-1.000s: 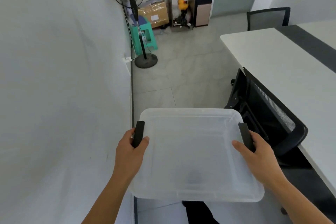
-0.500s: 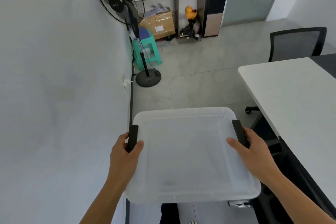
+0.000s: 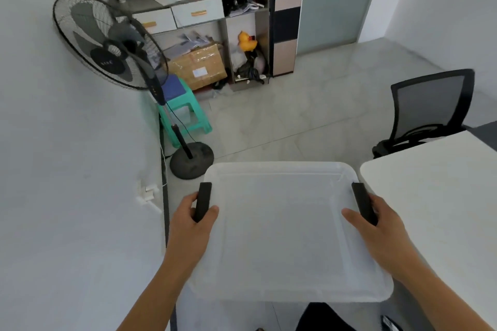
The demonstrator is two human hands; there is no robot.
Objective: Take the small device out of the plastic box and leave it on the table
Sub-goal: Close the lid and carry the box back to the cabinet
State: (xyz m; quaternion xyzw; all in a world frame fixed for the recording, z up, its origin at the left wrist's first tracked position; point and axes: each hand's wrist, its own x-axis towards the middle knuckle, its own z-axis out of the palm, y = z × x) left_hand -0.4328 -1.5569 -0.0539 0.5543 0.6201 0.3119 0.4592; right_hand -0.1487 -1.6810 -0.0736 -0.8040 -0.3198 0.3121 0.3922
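Both hands are carrying a translucent plastic box (image 3: 290, 231) with its lid on, held up in the lower middle of the frame. The left hand (image 3: 192, 220) has its fingers wrapped round the black latch handle (image 3: 203, 201) on the box's left side, thumb resting on top of the lid. The right hand (image 3: 382, 231) is doing the same with the black handle (image 3: 364, 203) on the right side. You can't really see the small device, the plastic is too cloudy to make out anything inside.

The white table (image 3: 441, 212) sits at the right edge, its corner just beside the box's right side. A black mesh office chair (image 3: 430, 107) is behind it. Upper left has a standing fan (image 3: 107, 43) against the wall, with a green stool (image 3: 185, 113) next to it.
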